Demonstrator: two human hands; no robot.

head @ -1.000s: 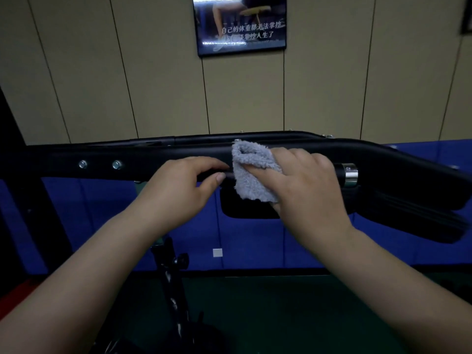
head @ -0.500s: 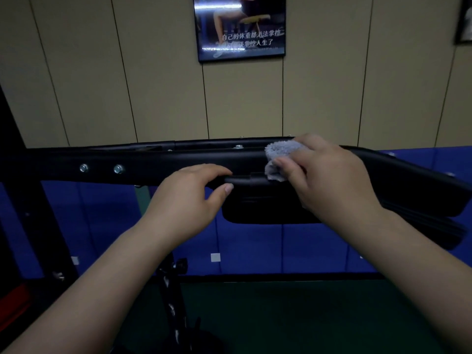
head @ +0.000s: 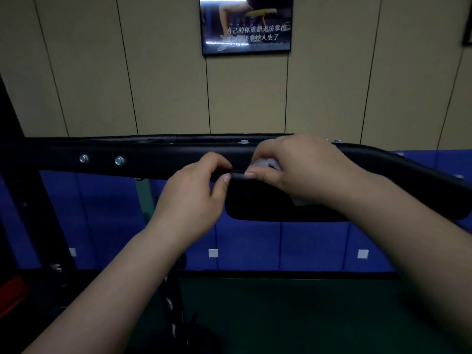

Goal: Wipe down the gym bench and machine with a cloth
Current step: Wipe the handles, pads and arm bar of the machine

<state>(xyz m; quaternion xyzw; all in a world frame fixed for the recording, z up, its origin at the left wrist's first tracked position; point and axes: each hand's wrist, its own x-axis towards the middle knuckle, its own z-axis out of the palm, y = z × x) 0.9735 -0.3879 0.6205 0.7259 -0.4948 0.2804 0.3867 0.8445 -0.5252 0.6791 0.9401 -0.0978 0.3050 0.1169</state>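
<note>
A black machine crossbar [head: 153, 159] with two silver bolts runs across the middle of the view. A thin black handle bar [head: 237, 175] lies in front of it, above a dark pad [head: 255, 208]. My left hand [head: 194, 195] grips the handle bar with fingers curled over it and thumb beneath. My right hand [head: 304, 169] holds a grey fluffy cloth [head: 265, 163] wrapped on the same bar, just right of the left hand. Most of the cloth is hidden under the right hand; a small bit shows below the palm.
A black upright post [head: 28, 205] stands at the left. Blue wall padding [head: 281, 246] and beige panels with a framed poster [head: 246, 24] lie behind. Below are a green floor [head: 293, 315] and a dark machine part [head: 176, 315].
My right hand has slid the cloth down from the top of the crossbar and closer to the left hand, closing over it. The left hand has kept its grip.
</note>
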